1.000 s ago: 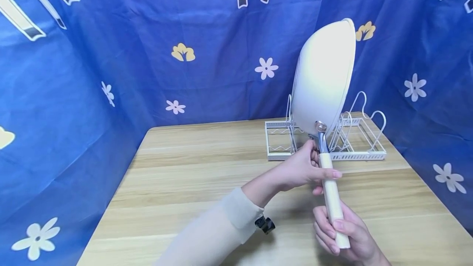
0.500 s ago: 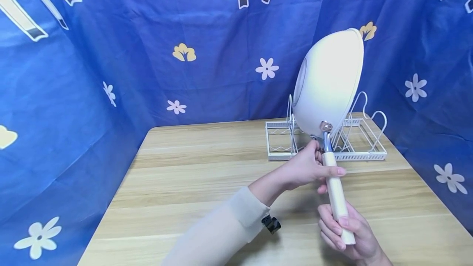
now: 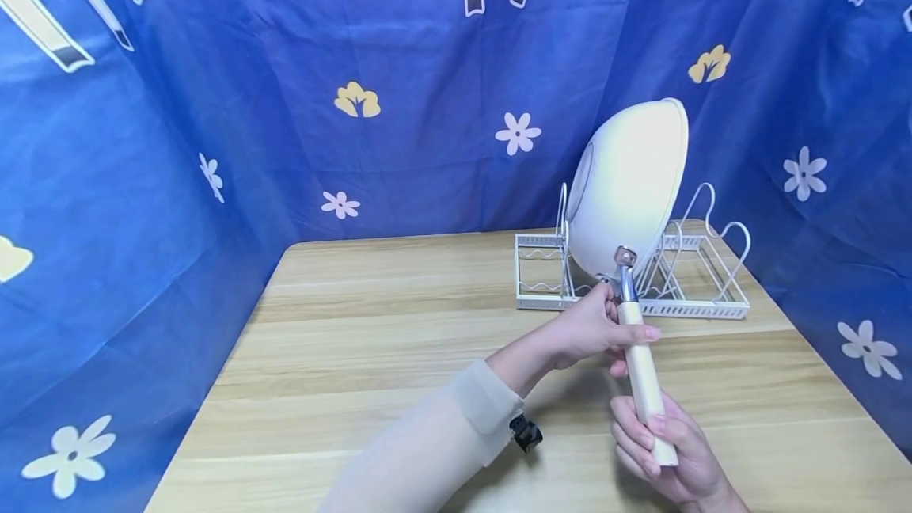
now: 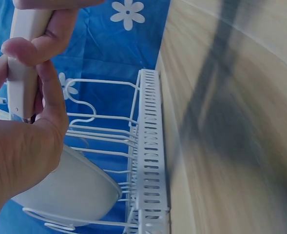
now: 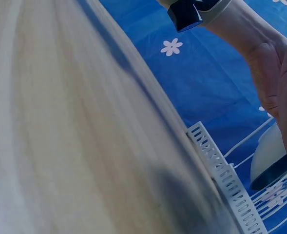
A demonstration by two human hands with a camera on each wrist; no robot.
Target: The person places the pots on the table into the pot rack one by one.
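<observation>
A white wok (image 3: 627, 180) stands on its side between the upright wires of a white wire dish rack (image 3: 694, 309). Its pale handle points down toward me, joined by a metal neck. My left hand (image 3: 587, 331) grips the handle near the neck, its thumb laid across the top. Around the handle's end curl the fingers of my right hand (image 3: 670, 450). In the left wrist view the wok (image 4: 70, 195) sits low among the rack's wires (image 4: 150, 141); whether it touches the base is unclear. The right wrist view shows only part of the wok (image 5: 270, 151).
The rack stands at the back right of a wooden table (image 3: 370, 323). More wire dividers (image 3: 737, 256) rise at the rack's right end. A blue patterned cloth (image 3: 427, 101) hangs behind and at both sides. A small black camera (image 3: 526, 434) sits at my left wrist.
The wok has come down deeper between the rack's wires, its top edge now much lower. It shifted a little right, then slightly back left. Both hands have kept their hold on the handle.
</observation>
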